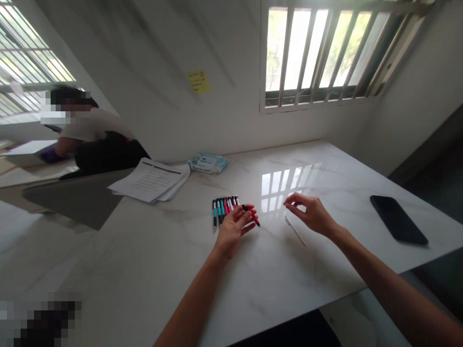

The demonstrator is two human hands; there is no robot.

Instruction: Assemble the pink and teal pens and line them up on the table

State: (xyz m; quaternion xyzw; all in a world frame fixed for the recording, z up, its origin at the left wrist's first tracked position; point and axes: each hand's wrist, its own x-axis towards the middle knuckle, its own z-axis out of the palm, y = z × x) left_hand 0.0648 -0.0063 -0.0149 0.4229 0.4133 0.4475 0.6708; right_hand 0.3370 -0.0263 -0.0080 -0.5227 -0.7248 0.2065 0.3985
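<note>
My left hand [235,225] is closed on a red pen [255,219] with black ends, tilted in front of the fingers. Just behind that hand, several pens [219,208] lie side by side in a row, some teal and some red, with black and silver parts; the hand hides part of the row. To the right, my right hand [306,211] hovers over the table with thumb and forefinger pinched together. Whatever may be between those fingertips is too small to make out. Below them a thin white stick [296,232] lies on the marble-patterned table [260,284].
A dark phone [398,220] lies at the table's right. Toward the back left are a stack of printed papers [148,180] and a light-blue wipes packet [208,163]. A yellow note [198,82] sticks to the wall. Another person [97,130] sits at far left.
</note>
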